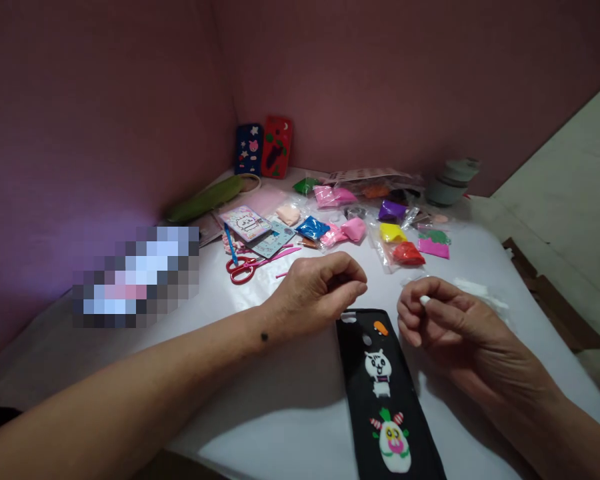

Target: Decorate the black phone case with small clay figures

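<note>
A black phone case lies on the table below and between my hands. Raised figures decorate it: a small orange shape near the top, a white cat-like figure and a white, round figure with red-striped horns. My left hand hovers over the case's upper left corner, thumb and fingers closed in a pinch; whatever may be between them is hidden. To the right of the case, my right hand is closed, with a small white piece of clay between thumb and forefinger.
Red scissors, a blue pen, cards and colourful clay packets lie behind my hands. Two decorated cases lean on the wall. A green pouch, a grey container and a pixelated screen stand farther out.
</note>
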A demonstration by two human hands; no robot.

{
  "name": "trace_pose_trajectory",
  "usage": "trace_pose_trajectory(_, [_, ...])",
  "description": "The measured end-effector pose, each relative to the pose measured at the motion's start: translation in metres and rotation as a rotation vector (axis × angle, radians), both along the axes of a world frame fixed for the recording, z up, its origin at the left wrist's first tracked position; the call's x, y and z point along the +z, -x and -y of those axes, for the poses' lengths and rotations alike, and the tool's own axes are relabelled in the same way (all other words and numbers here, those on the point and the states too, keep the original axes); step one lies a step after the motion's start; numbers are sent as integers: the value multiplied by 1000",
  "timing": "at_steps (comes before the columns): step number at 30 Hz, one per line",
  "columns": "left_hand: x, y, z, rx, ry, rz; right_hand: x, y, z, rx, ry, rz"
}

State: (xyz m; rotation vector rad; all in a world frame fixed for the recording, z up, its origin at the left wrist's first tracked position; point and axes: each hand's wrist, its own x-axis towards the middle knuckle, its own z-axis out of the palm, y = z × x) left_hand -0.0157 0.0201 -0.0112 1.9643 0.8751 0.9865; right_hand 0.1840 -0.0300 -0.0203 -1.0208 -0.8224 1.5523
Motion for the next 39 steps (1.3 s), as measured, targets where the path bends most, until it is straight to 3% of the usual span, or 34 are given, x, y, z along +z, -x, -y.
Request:
trace_pose_trajectory(10, [-9, -1, -4, -8, -50, -75, -1, -1, 2, -55, 106, 52])
trace_pose_trajectory(18, [-11, -2, -4, -9, -97, -112, -5, -1, 0, -37, 18, 28])
trace_pose_trajectory(26, [-12, -1, -3, -4, -114, -125, -7, -3, 3, -109, 123, 21])
trace_pose_trajectory(33, [-11, -1, -3, -13, -106, -131, -6, -1, 5, -63, 84, 36])
trace_pose_trajectory(39, [-11, -1, -3, -8, -100, -146, -8, -3, 1, -129, 88, 26])
